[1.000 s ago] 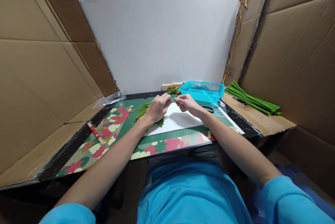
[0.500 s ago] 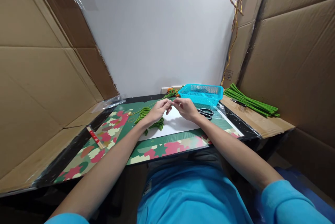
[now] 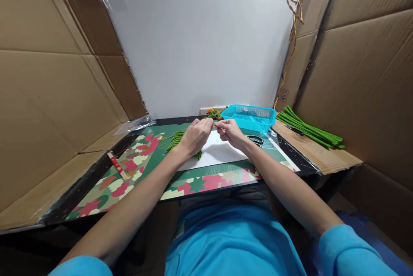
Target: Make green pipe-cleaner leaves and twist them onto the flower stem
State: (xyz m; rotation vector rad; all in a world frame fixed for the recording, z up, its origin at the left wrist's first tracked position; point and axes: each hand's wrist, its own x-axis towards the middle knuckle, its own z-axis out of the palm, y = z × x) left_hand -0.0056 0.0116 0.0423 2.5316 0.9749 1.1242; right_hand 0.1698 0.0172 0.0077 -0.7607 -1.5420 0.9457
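My left hand (image 3: 197, 135) and my right hand (image 3: 229, 131) are held close together above a white sheet (image 3: 216, 149). Both are closed, fingertips pinched and facing each other. Whatever lies between the fingers is too small to make out. Under and beside my left wrist is a row of curved green fuzzy pieces (image 3: 176, 140), partly covered by the hand. Black-handled scissors (image 3: 255, 139) lie just beyond my right wrist, their blades hidden. Behind the hands are orange flower-like pieces with green stems (image 3: 214, 113).
A blue plastic basket (image 3: 248, 116) stands at the back of the table. Green fuzzy stems (image 3: 311, 129) and a black pen (image 3: 294, 130) lie on cardboard at right. A red-wrapped stick packet (image 3: 118, 166) lies at left. Cardboard walls (image 3: 48, 95) flank both sides.
My left hand has turned so its back faces up more and its fingers curl over. My right hand stays pinched close by. The whole view has shifted slightly.
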